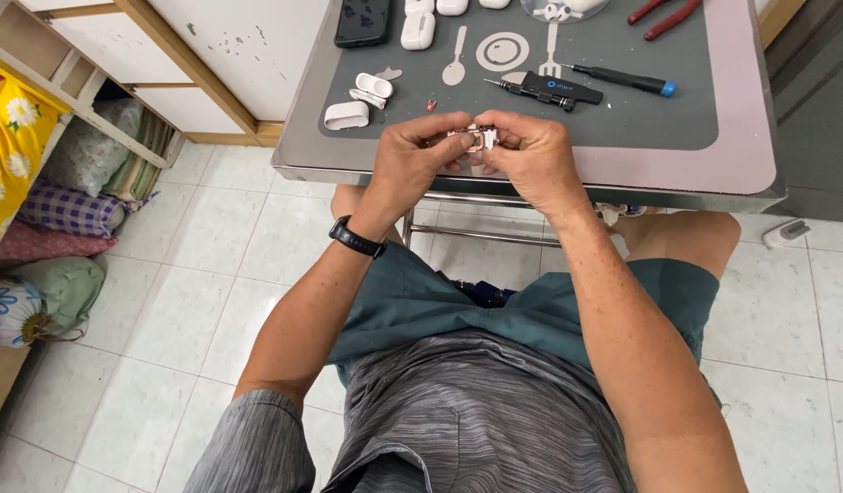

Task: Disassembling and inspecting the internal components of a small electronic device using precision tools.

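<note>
**Small white part held over the mat's near edge**

A small white part is pinched between the left hand and the right hand, both closed on it just above the near edge of the grey mat. Farther back on the mat lie white shells and a blue-tipped screwdriver. The step is judged best done with the part kept low over the mat, fingertip pressure kept light and even.
</note>
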